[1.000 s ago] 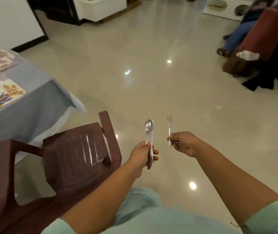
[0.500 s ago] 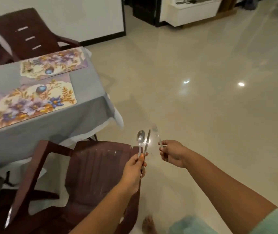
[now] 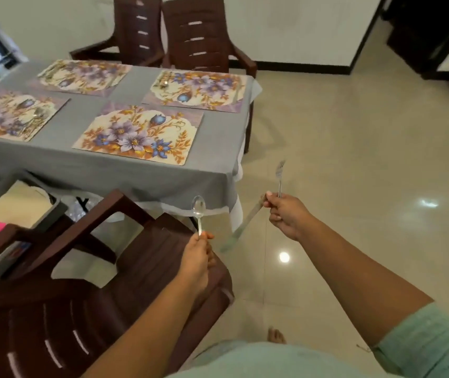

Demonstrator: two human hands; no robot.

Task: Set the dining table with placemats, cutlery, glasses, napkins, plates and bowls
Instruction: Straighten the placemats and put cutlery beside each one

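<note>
Head view, nearest first: the left hand [image 3: 196, 256] has its fingers pinched round the handle end of a small silver metal spoon [image 3: 198, 211], which stands upright with its bowl on top, above the seat of a dark brown plastic armchair [image 3: 62, 309]. Just to its right and a little further out, the right hand [image 3: 286, 214] is curled round two pieces at once: a silver metal fork [image 3: 280, 173] pointing up with tines uppermost, and a silver table knife [image 3: 241, 229] that slants down and to the left, its blurred blade reaching toward the spoon hand without touching it.

Beyond both hands, up and to the left, lies the dining table under a grey cloth [image 3: 141, 173]. Its closest bare setting is the floral rectangular placemat [image 3: 138, 133], long side running along the table edge. Both hands are well short of it, the left one nearer. Setting the cutlery would mean carrying it forward and left over the chair back, then laying each piece flat across the mat's short ends.

Three more floral placemats [image 3: 196, 90] sit further back; some seem to carry cutlery already, though blur makes that uncertain.
</note>
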